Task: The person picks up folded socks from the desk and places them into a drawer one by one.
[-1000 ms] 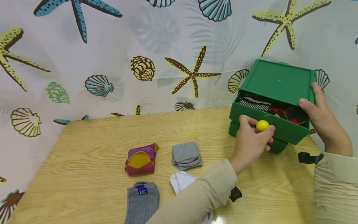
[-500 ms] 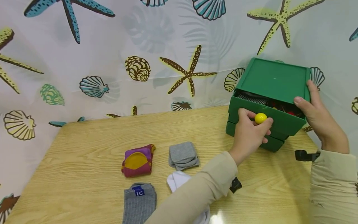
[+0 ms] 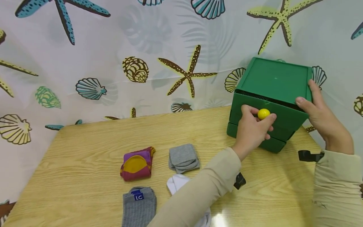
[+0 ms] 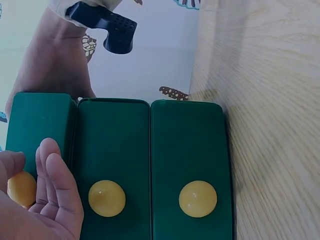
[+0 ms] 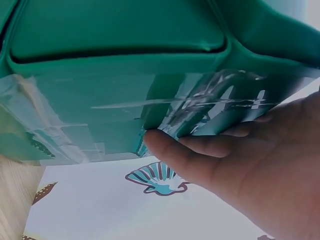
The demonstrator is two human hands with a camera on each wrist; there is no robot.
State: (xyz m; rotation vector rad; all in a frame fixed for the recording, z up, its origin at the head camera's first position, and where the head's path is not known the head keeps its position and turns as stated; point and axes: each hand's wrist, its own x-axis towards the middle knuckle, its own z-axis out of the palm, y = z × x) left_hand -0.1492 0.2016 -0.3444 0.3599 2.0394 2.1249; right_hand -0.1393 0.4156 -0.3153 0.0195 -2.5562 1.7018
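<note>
A green drawer cabinet (image 3: 279, 75) stands at the table's far right. Its top drawer (image 3: 287, 123) juts out slightly, with a thin dark gap under the cabinet top; the drawer's inside is hidden. My left hand (image 3: 252, 134) pinches that drawer's yellow knob (image 3: 264, 114) between thumb and fingers. Two lower drawers, each with its own yellow knob (image 4: 107, 198), sit flush in the left wrist view. My right hand (image 3: 330, 121) rests against the cabinet's right side, thumb at the top front edge. In the right wrist view its straight fingers (image 5: 187, 157) touch the taped side wall.
Folded socks lie on the wooden table (image 3: 71, 176): a burgundy, purple and mustard pair (image 3: 137, 164), a light grey pair (image 3: 184, 157), a ribbed grey pair (image 3: 139, 206) and a white pair (image 3: 177, 183) partly under my left sleeve. A patterned cloth (image 3: 158, 37) hangs behind.
My left hand has pushed the top drawer inward, and the patterned socks seen inside it are now out of sight. My right hand has stayed on the cabinet. The view has shifted slightly.
</note>
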